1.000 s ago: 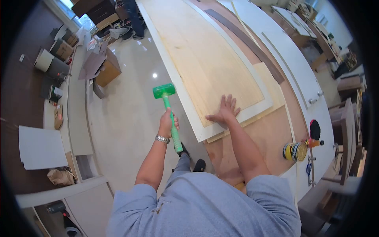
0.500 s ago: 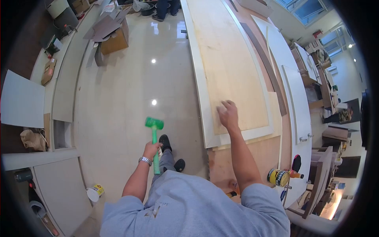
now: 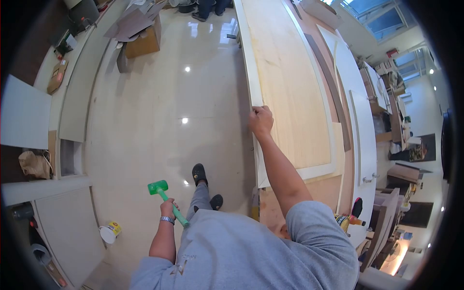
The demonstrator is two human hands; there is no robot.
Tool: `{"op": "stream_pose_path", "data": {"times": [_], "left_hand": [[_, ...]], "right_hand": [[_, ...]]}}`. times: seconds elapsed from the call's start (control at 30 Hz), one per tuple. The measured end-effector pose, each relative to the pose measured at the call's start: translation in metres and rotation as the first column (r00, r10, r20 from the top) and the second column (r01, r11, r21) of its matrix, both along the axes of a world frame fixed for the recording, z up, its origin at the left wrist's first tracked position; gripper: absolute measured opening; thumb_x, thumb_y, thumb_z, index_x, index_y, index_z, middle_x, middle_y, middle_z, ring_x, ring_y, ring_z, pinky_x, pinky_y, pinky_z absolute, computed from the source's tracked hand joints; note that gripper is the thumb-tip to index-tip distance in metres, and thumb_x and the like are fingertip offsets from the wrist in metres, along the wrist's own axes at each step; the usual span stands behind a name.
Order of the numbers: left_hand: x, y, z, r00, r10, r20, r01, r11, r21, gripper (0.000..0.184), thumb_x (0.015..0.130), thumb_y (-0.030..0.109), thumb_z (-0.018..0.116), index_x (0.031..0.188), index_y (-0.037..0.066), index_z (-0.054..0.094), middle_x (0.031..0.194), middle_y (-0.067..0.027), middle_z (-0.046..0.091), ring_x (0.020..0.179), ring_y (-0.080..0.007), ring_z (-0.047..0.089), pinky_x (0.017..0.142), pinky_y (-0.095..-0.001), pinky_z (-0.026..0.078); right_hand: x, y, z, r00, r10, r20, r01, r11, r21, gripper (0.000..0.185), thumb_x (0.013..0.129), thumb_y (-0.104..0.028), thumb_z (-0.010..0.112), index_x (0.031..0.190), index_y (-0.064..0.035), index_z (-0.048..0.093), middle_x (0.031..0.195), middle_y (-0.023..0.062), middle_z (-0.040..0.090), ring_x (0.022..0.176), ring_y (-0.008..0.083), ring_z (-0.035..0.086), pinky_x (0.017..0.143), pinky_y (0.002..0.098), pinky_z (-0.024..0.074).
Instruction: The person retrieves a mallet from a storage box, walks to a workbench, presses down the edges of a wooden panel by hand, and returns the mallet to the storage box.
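Note:
My left hand (image 3: 167, 208) is wrapped round the handle of a green mallet (image 3: 158, 187), which is held out over the floor with its head pointing away to the left. My right hand (image 3: 261, 120) lies at the left edge of a long wooden door panel (image 3: 296, 96), its fingers closed over the white border (image 3: 252, 63). The fingertips are partly hidden behind the hand. The panel lies flat on a work surface, pale wood in the middle with white strips around it.
A yellow and white tub (image 3: 110, 232) stands on the floor at left. Further off is a cardboard box (image 3: 144, 41) with loose sheets on it. White doors (image 3: 363, 140) lie right of the panel, near a can (image 3: 342, 222). Another person's legs (image 3: 207, 7) show at the top.
My right hand has moved left and slightly away, from above the panel's middle onto its left border. My left hand has swung the mallet left and lower, tilting it.

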State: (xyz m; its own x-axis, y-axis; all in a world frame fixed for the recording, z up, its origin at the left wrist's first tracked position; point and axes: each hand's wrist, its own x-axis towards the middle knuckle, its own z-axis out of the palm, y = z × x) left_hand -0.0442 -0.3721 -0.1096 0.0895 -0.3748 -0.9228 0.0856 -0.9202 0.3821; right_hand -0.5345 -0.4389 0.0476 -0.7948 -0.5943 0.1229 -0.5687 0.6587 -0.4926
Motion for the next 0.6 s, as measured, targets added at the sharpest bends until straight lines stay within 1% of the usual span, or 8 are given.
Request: {"op": "stream_pose_path", "data": {"times": [0.1, 0.2, 0.23, 0.3, 0.4, 0.5, 0.6], "left_hand": [[-0.009, -0.003, -0.004, 0.998, 0.056, 0.005, -0.056, 0.998, 0.005, 0.014, 0.087, 0.011, 0.06, 0.091, 0.001, 0.051, 0.066, -0.0067, 0.051, 0.049, -0.0182, 0.052, 0.042, -0.0339, 0.047], [-0.02, -0.004, -0.005, 0.996, 0.065, -0.057, -0.065, 0.998, -0.007, 0.013, 0.087, 0.011, 0.06, 0.09, 0.002, 0.052, 0.066, -0.0059, 0.051, 0.049, -0.0176, 0.052, 0.042, -0.0341, 0.047], [-0.024, -0.004, -0.006, 0.997, 0.053, -0.064, -0.054, 0.999, -0.005, 0.013, 0.087, 0.011, 0.06, 0.09, 0.002, 0.052, 0.066, -0.0057, 0.051, 0.049, -0.0174, 0.052, 0.042, -0.0341, 0.047], [-0.032, -0.003, -0.006, 0.997, 0.028, -0.076, -0.028, 1.0, -0.007, 0.013, 0.087, 0.011, 0.061, 0.09, 0.003, 0.052, 0.066, -0.0053, 0.051, 0.048, -0.017, 0.052, 0.042, -0.0341, 0.047], [-0.04, 0.002, -0.011, 0.994, -0.032, -0.103, 0.032, 0.999, 0.0, 0.013, 0.087, 0.011, 0.061, 0.09, 0.003, 0.052, 0.065, -0.0052, 0.051, 0.048, -0.0171, 0.052, 0.042, -0.034, 0.047], [-0.043, 0.006, -0.019, 0.992, -0.078, -0.102, 0.079, 0.997, 0.01, 0.013, 0.086, 0.011, 0.062, 0.09, 0.003, 0.052, 0.065, -0.0053, 0.051, 0.048, -0.0173, 0.052, 0.042, -0.0344, 0.047], [-0.045, 0.005, -0.016, 0.992, -0.098, -0.085, 0.1, 0.995, 0.014, 0.013, 0.086, 0.011, 0.062, 0.09, 0.002, 0.053, 0.063, -0.0055, 0.051, 0.047, -0.0178, 0.052, 0.042, -0.0351, 0.047]], "right_hand": [[-0.003, -0.003, 0.003, 0.999, -0.021, 0.04, 0.019, 0.999, 0.035, 0.02, 0.08, -0.02, 0.063, 0.093, -0.0115, 0.076, 0.1, 0.0064, 0.066, 0.098, 0.0281, 0.062, 0.083, 0.0417, 0.0495], [-0.007, -0.008, 0.007, 0.991, -0.016, 0.133, 0.006, 0.997, 0.075, 0.022, 0.079, -0.02, 0.065, 0.097, -0.0098, 0.072, 0.103, 0.0073, 0.064, 0.101, 0.029, 0.06, 0.084, 0.0432, 0.0484], [-0.008, -0.01, 0.007, 1.0, 0.02, 0.025, -0.023, 0.992, 0.124, 0.024, 0.079, -0.02, 0.066, 0.1, -0.0094, 0.069, 0.106, 0.0075, 0.062, 0.103, 0.029, 0.059, 0.085, 0.0443, 0.0476], [-0.006, -0.015, 0.011, 0.977, 0.103, -0.185, -0.061, 0.974, 0.22, 0.029, 0.079, -0.02, 0.066, 0.105, -0.0084, 0.064, 0.11, 0.0079, 0.058, 0.107, 0.029, 0.056, 0.086, 0.0467, 0.046], [-0.002, -0.027, 0.015, 0.942, 0.135, -0.306, -0.008, 0.923, 0.384, 0.038, 0.076, -0.019, 0.069, 0.111, -0.0097, 0.057, 0.117, 0.0075, 0.053, 0.111, 0.0302, 0.052, 0.086, 0.0506, 0.0468], [-0.005, -0.039, 0.016, 0.94, 0.177, -0.293, -0.02, 0.883, 0.47, 0.027, 0.082, -0.011, 0.06, 0.109, -0.0081, 0.056, 0.119, 0.0081, 0.052, 0.113, 0.0274, 0.05, 0.088, 0.0496, 0.0414], [-0.012, -0.044, 0.012, 0.91, 0.295, -0.291, -0.132, 0.872, 0.471, 0.024, 0.083, -0.008, 0.057, 0.107, -0.0092, 0.058, 0.13, 0.0098, 0.05, 0.124, 0.0278, 0.046, 0.097, 0.0522, 0.0369]]}}
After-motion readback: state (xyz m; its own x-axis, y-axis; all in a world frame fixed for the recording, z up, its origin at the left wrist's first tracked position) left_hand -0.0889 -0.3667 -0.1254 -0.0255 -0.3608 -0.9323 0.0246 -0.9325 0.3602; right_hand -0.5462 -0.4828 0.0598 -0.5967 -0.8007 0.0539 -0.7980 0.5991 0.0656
